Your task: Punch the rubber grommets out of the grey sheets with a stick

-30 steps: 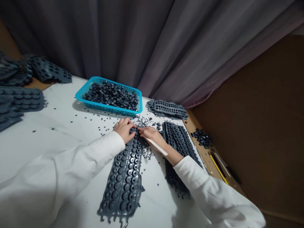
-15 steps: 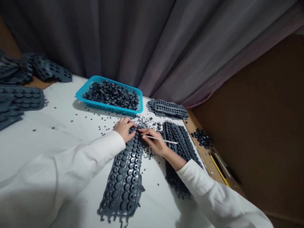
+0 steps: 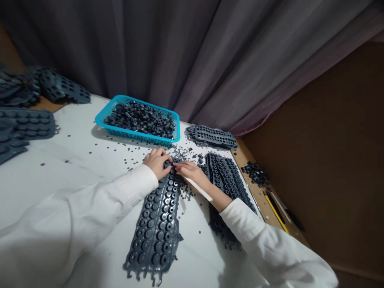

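Observation:
A dark grey moulded rubber sheet [image 3: 159, 224] with rows of round raised parts lies lengthwise in front of me. At its far end my left hand [image 3: 157, 163] is closed, thumb and fingers pinching the sheet's edge area. Close beside it, my right hand [image 3: 192, 173] grips a thin, flat white stick [image 3: 198, 188], its long end pointing back toward my wrist. The right fingertips meet the sheet's far end next to my left fingers. What lies exactly between the fingertips is too small to make out.
A blue basket [image 3: 138, 136] full of small dark rubber parts stands behind my hands. Stacked rubber sheets [image 3: 229, 180] lie to the right, a perforated sheet [image 3: 213, 137] behind them. More sheets [image 3: 33, 124] lie left. Tiny discs litter the white table [image 3: 90, 172]; a yellow-handled tool [image 3: 276, 212] rests far right.
The white stick has swung in my right hand, its free end now lower and nearer me, with its flat side showing. My right wrist has shifted slightly left; my left hand stays in place.

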The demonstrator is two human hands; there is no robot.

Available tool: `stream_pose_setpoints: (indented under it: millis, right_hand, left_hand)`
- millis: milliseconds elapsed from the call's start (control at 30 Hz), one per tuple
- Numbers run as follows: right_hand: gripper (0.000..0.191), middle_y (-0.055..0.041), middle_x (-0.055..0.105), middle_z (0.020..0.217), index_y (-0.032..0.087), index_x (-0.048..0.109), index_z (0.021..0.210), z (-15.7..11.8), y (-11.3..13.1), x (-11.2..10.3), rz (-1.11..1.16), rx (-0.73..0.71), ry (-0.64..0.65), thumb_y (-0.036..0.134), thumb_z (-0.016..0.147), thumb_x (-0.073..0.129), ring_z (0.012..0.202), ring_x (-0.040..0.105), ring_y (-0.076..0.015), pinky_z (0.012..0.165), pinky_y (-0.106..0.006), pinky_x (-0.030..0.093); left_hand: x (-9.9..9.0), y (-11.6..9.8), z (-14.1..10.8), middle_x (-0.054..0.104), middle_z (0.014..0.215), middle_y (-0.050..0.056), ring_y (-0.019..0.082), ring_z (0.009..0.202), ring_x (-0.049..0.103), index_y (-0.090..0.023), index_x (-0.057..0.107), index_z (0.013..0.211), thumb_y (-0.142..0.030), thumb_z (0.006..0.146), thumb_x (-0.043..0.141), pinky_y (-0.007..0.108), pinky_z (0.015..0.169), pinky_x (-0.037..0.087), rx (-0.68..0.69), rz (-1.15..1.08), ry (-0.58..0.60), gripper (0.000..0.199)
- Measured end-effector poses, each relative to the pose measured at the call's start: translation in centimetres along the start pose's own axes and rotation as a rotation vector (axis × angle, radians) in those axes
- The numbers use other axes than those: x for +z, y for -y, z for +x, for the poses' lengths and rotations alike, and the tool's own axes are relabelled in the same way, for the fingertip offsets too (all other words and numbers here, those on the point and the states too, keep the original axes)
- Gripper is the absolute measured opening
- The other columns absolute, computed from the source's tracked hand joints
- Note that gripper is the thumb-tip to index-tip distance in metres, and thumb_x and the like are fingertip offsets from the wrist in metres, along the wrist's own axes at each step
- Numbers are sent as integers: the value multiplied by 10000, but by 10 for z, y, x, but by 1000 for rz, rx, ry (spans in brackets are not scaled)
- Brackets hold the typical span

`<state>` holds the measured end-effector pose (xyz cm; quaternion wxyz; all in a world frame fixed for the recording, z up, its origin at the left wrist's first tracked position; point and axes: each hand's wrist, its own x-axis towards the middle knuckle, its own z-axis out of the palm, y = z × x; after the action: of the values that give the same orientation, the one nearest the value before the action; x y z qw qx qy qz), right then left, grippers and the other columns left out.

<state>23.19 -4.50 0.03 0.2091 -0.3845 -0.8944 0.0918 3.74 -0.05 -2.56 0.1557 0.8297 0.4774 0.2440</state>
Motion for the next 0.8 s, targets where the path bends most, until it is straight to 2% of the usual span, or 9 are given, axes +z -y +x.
stream_pose_setpoints:
  millis: [167, 300, 433, 533, 667, 800]
  right_hand:
    - [183, -109, 640, 1173, 221, 608, 973, 0, -5, -4, 26, 83, -112, 253, 944, 430, 1064, 594, -217, 884, -399, 516]
    - [110, -111, 663, 1109, 221, 577, 963, -4, 7, -11, 203, 176, -181, 254, 930, 477, 1061, 614, -208, 901, -396, 506]
    - [115, -112, 669, 1103, 218, 587, 922, -9, 23, -10, 378, 198, -140, 300, 919, 507, 1077, 615, -212, 921, -395, 494]
    - [151, -117, 672, 1097, 213, 594, 899, -11, 26, -6, 426, 206, -117, 340, 912, 514, 1086, 612, -218, 931, -404, 488]
    - [146, -119, 677, 1083, 212, 589, 901, -12, 24, -4, 414, 191, -118, 332, 916, 507, 1088, 613, -217, 934, -409, 489]
    - [129, -108, 686, 1074, 223, 578, 898, -8, 23, -5, 289, 106, -71, 290, 930, 473, 1081, 611, -210, 913, -403, 504]
  left_hand:
    - [0, -1, 0, 512, 1019, 52, 286, 1008, 459, -266, 662, 909, -295, 739, 627, 417, 831, 414, -3, 10, 4, 175]
    - [-1, -2, 0, 516, 1016, 54, 288, 1009, 463, -262, 665, 907, -299, 743, 629, 420, 831, 412, -8, 13, 7, 172]
    - [-1, -2, 0, 518, 1020, 55, 288, 1016, 461, -260, 662, 911, -302, 751, 622, 417, 836, 409, -6, 14, 11, 170]
    - [-1, -1, 0, 519, 1016, 52, 284, 1014, 462, -262, 655, 907, -302, 751, 617, 411, 838, 408, -7, 17, 12, 165]
    - [-1, -1, 0, 520, 1016, 53, 286, 1013, 461, -259, 653, 901, -297, 753, 611, 413, 831, 409, -8, 18, 7, 158]
    - [0, -1, 0, 520, 1012, 55, 288, 1011, 463, -256, 655, 902, -292, 752, 617, 419, 832, 410, -6, 17, 6, 159]
